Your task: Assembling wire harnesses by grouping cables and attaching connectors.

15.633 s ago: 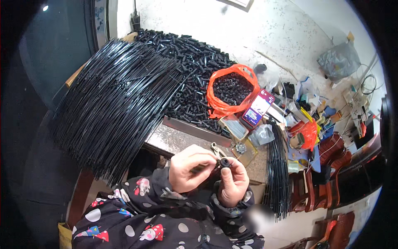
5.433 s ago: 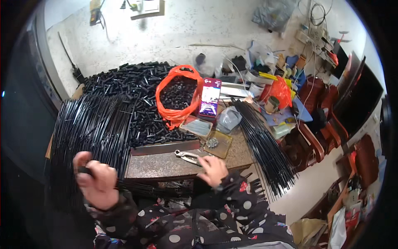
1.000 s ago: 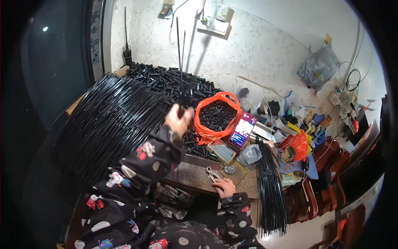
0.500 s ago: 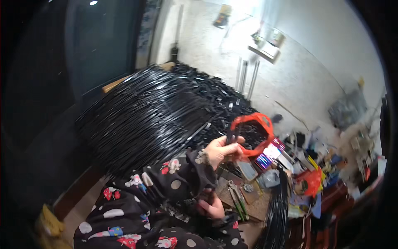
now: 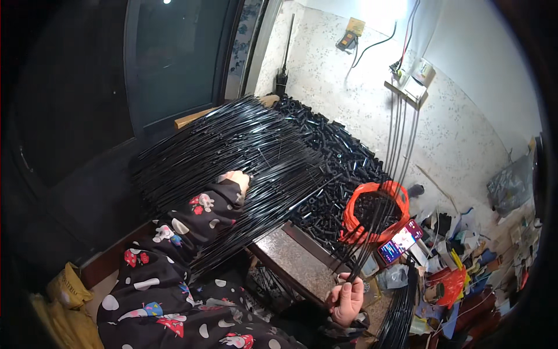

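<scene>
Right hand (image 5: 347, 298) gripping thin black rods (image 5: 388, 186); left hand (image 5: 237, 179) in the rod pile (image 5: 232, 145).

Dark long-sleeved garment worn, patterned with white spots and red-and-white mushroom shapes, left hand (image 5: 237, 179) bare beyond a printed cuff, right hand (image 5: 347, 301) bare, no gloves worn

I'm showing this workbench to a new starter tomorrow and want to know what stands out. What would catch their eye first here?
First, the big fan of thin black rods spread across the left of the bench, with the left hand reaching into it. Next, the orange bag of small black pieces at centre right, beside a heap of short black tubes. In the foreground, the right hand grips a few long rods that rise toward the wall.
</scene>
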A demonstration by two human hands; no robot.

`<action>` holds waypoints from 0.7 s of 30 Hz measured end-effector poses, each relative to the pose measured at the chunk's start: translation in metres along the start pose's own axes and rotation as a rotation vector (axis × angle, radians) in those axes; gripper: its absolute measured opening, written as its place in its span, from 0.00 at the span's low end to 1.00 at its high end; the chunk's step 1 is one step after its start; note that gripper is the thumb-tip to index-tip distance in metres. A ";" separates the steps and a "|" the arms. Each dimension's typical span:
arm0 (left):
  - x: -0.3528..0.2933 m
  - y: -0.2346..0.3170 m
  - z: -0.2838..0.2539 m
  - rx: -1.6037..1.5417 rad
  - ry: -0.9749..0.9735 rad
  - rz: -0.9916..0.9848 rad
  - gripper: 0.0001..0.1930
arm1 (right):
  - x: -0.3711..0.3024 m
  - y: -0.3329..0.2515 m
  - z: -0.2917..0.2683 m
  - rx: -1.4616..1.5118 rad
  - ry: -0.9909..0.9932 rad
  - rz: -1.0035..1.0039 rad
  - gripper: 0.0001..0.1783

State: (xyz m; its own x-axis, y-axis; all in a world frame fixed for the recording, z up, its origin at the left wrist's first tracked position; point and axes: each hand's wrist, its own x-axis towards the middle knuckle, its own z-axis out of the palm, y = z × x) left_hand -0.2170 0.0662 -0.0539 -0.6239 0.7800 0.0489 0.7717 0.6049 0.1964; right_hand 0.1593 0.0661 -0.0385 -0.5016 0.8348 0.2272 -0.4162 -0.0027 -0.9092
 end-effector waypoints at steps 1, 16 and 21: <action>0.000 0.003 -0.009 -0.038 -0.034 -0.063 0.12 | 0.001 -0.003 -0.001 -0.004 0.016 -0.017 0.12; 0.007 0.088 -0.108 -1.677 -0.302 0.306 0.12 | -0.006 0.030 -0.025 -0.027 0.146 0.114 0.09; -0.065 0.183 -0.054 -2.064 -0.906 0.159 0.10 | 0.005 0.029 -0.019 -0.294 0.121 -0.223 0.12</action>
State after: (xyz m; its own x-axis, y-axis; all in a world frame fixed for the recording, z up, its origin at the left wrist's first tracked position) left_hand -0.0417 0.1177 0.0316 0.0749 0.9965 -0.0361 -0.7204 0.0791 0.6890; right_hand 0.1592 0.0804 -0.0701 -0.3230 0.8561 0.4035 -0.2604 0.3294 -0.9075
